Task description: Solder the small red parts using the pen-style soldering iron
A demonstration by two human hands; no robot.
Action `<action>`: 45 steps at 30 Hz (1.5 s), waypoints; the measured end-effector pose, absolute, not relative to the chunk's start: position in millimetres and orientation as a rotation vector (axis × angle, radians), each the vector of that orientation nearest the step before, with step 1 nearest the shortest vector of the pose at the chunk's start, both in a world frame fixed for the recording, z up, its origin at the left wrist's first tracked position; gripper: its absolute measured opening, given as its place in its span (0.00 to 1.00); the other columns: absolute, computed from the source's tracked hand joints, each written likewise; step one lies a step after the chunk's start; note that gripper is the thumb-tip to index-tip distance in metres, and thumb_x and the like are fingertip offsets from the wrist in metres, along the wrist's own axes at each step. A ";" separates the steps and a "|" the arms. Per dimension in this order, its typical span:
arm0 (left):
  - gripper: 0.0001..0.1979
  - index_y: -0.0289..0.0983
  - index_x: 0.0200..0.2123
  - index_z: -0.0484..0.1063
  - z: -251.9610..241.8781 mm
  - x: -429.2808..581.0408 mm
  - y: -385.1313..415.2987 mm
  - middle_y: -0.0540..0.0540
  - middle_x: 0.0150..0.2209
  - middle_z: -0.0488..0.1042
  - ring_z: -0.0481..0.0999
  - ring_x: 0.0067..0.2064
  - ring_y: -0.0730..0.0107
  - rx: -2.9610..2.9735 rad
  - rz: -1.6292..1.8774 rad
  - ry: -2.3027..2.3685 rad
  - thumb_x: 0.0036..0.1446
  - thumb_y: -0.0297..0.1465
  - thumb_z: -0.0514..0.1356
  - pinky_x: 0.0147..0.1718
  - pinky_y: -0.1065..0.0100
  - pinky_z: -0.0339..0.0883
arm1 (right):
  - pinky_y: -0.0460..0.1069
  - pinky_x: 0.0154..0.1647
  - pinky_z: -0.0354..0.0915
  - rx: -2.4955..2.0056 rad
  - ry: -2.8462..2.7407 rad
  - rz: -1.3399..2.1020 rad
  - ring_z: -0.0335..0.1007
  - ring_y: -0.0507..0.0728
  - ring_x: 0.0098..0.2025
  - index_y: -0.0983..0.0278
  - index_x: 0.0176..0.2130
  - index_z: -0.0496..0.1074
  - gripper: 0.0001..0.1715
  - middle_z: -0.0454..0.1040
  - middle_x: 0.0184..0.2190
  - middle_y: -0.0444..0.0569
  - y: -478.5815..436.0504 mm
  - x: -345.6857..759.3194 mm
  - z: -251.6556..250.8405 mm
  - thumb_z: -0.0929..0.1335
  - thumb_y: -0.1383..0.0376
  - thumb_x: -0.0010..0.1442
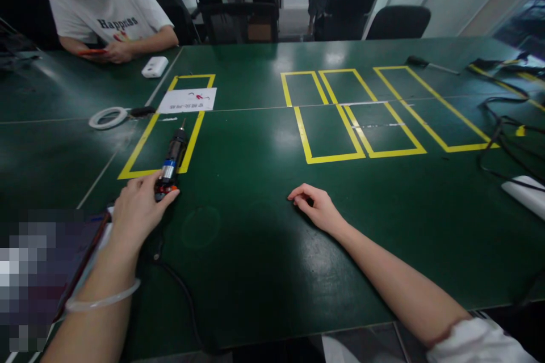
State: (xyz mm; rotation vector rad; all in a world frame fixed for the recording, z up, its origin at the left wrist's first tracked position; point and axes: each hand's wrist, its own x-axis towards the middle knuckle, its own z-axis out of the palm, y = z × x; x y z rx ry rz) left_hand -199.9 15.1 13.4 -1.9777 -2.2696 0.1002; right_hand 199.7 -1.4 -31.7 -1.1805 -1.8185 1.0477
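My left hand [138,204] is closed around the rear end of a black corded electric screwdriver [170,161] with a blue and silver label. The tool lies inside the left yellow tape rectangle [135,164], its bit pointing away from me. From its rear, a black cable [187,289] runs down toward the table's front edge. My right hand [315,207] rests on the green table [255,227], fingers curled in and thumb near the fingertips. I see nothing in it.
Beyond the tool lie a paper label [187,100], a white ring [108,118] and a white box [155,67]. Other yellow rectangles [336,159] are taped right of centre. A screwdriver [419,61] and black cables [496,119] lie at right. A person [114,22] sits across the table.
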 end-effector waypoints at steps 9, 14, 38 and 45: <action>0.23 0.35 0.44 0.70 15.6 -174.7 5.4 0.37 0.48 0.70 0.73 0.42 0.51 -1.826 0.079 -2.239 0.61 0.46 0.48 0.34 0.62 0.62 | 0.47 0.36 0.64 -1.169 -1.832 1.027 0.71 0.52 0.33 0.64 0.38 0.74 0.10 0.74 0.31 0.46 -1.1 198.9 -32.5 0.64 0.73 0.61; 0.22 0.35 0.48 0.70 30.2 -163.4 13.6 0.39 0.45 0.75 0.75 0.43 0.50 -1.796 -0.219 -2.414 0.62 0.44 0.49 0.38 0.58 0.66 | 0.46 0.35 0.64 -1.169 -1.844 1.032 0.70 0.52 0.32 0.64 0.38 0.74 0.10 0.74 0.31 0.46 -1.0 197.7 -29.5 0.64 0.73 0.61; 0.18 0.33 0.49 0.68 -6.5 -10.0 2.0 0.46 0.34 0.72 0.72 0.36 0.70 -3.356 -1.498 -2.433 0.65 0.39 0.51 0.40 0.67 0.66 | 0.46 0.31 0.65 -1.002 -1.785 1.156 0.68 0.51 0.32 0.63 0.41 0.71 0.08 0.71 0.35 0.46 -4.7 191.9 -32.4 0.70 0.65 0.59; 0.14 0.33 0.43 0.69 -6.7 -9.8 -0.2 0.45 0.37 0.74 0.73 0.37 0.71 -3.379 -1.472 -2.514 0.59 0.37 0.60 0.41 0.66 0.67 | 0.47 0.32 0.65 -1.044 -1.821 1.080 0.67 0.51 0.30 0.63 0.39 0.71 0.06 0.71 0.31 0.45 -4.9 191.7 -34.2 0.70 0.66 0.59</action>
